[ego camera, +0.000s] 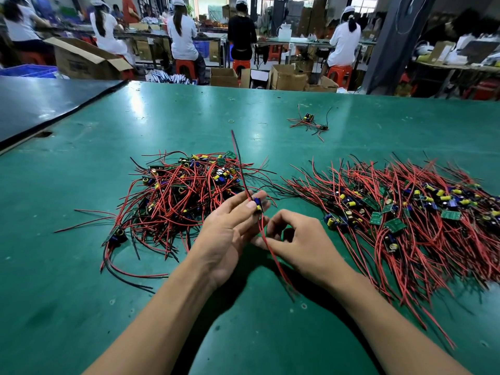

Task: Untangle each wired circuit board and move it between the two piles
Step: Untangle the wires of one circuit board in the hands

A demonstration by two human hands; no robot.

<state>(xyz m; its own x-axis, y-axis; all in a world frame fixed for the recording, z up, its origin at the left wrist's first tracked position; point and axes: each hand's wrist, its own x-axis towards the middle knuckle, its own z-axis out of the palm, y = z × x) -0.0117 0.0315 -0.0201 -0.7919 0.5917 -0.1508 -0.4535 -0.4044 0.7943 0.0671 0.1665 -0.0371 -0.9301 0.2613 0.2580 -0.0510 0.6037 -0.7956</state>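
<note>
Pinching the circuit board (257, 206) in our left hand (230, 234), we should slide our right hand (300, 239), which nips its red wire (273, 256), slowly outward so nothing snags.

We find no text, number, brand or sign that can be read. The open cardboard box (81, 63) at the far left carries a band of dark print on its side, but it is too blurred for us to make out. The small green circuit boards (395, 225) in the right pile show faint pale markings, which are too small for us to read.
</note>
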